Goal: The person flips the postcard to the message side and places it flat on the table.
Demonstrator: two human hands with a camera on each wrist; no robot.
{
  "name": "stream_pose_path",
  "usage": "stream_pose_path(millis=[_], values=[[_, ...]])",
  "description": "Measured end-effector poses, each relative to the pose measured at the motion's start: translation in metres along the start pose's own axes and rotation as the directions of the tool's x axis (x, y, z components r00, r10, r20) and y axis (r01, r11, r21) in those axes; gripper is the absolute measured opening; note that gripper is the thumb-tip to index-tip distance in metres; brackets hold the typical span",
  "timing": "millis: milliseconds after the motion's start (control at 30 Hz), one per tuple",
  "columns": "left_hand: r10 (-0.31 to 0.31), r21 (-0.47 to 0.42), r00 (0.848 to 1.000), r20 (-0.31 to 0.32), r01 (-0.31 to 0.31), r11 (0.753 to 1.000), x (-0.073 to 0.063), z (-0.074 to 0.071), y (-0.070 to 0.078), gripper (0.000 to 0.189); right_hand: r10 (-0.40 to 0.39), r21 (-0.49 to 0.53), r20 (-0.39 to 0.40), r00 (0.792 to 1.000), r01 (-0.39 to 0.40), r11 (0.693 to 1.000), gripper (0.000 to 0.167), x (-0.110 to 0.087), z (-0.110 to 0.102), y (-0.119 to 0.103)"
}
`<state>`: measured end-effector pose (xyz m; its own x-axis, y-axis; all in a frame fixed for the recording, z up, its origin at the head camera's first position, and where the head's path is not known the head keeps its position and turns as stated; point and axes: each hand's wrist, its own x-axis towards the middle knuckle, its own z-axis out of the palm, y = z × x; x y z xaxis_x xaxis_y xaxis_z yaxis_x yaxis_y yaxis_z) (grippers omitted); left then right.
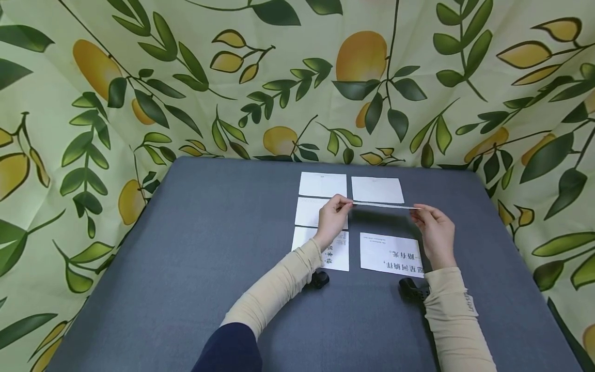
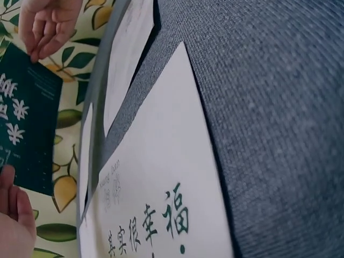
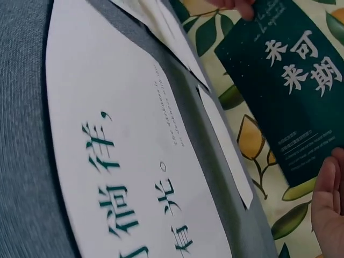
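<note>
Both hands hold one card (image 1: 383,205) by its opposite ends, raised above the table and seen edge-on in the head view. In the wrist views this card (image 3: 295,91) shows a dark green face with large white Chinese characters and small print. My left hand (image 1: 333,217) pinches the left end between thumb and fingers, over the left column of cards. At the right end, my right hand (image 1: 436,232) pinches it the same way. Nearest below are a white card with dark green writing (image 1: 388,250) by the right wrist and another lettered card (image 1: 341,261) partly hidden by the left forearm.
On the grey-blue table (image 1: 209,248), a white card (image 1: 323,184) lies at the top left of the group, with another card (image 1: 377,189) beside it. A middle-left card (image 1: 308,211) is partly covered by my left hand. Behind the table hangs a leaf-and-fruit patterned cloth (image 1: 288,103).
</note>
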<state>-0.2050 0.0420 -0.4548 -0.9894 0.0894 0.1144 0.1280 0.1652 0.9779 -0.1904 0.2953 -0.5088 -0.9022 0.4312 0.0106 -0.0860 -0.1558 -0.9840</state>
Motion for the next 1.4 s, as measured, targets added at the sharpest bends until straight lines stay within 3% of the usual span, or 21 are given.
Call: stream_pose_path(millis=[200, 367, 633, 733, 833, 933, 1033, 1133, 1233, 1400], values=[[-0.052, -0.038, 0.996, 0.071, 0.055, 0.998, -0.002, -0.003, -0.001, 0.012, 0.04, 0.064, 0.004, 0.999, -0.04, 0.997, 0.033, -0.022, 0.008, -0.034], [-0.047, -0.047, 0.995, 0.093, 0.051, 0.998, -0.003, -0.005, 0.0, 0.016, 0.097, 0.019, -0.048, 0.994, -0.096, 0.995, 0.022, -0.04, 0.022, -0.064], [-0.035, -0.03, 0.994, 0.102, 0.038, 0.999, -0.003, -0.003, 0.002, 0.014, 0.061, -0.12, -0.063, 0.996, -0.068, 0.99, 0.032, -0.023, 0.009, -0.037], [-0.019, 0.037, 0.993, 0.114, 0.014, 0.999, -0.002, -0.002, 0.001, 0.017, 0.053, -0.144, -0.042, 0.998, -0.058, 0.988, 0.034, -0.014, 0.003, -0.026], [0.001, 0.131, 0.989, 0.145, -0.02, 0.991, -0.002, 0.0, 0.001, 0.021, 0.057, -0.25, -0.033, 0.998, -0.063, 0.966, 0.034, -0.008, -0.002, -0.018], [0.014, 0.238, 0.981, 0.195, -0.061, 0.969, -0.003, 0.002, 0.001, 0.023, 0.08, -0.433, -0.043, 0.996, -0.091, 0.897, 0.037, -0.006, -0.003, -0.016], [0.022, 0.344, 0.969, 0.246, -0.108, 0.933, -0.003, 0.005, 0.002, 0.025, 0.106, -0.623, -0.023, 0.994, -0.097, 0.776, 0.04, -0.01, -0.002, -0.024], [0.037, 0.447, 0.956, 0.29, -0.17, 0.878, -0.004, 0.008, 0.003, 0.026, 0.134, -0.735, 0.027, 0.991, -0.071, 0.674, 0.043, -0.018, 0.003, -0.038], [0.065, 0.531, 0.944, 0.324, -0.238, 0.813, -0.004, 0.011, 0.004, 0.026, 0.165, -0.806, 0.077, 0.983, -0.036, 0.591, 0.044, -0.024, 0.008, -0.051], [0.093, 0.64, 0.928, 0.361, -0.319, 0.699, -0.004, 0.017, 0.005, 0.025, 0.223, -0.863, 0.124, 0.967, -0.006, 0.506, 0.045, -0.027, 0.012, -0.053]])
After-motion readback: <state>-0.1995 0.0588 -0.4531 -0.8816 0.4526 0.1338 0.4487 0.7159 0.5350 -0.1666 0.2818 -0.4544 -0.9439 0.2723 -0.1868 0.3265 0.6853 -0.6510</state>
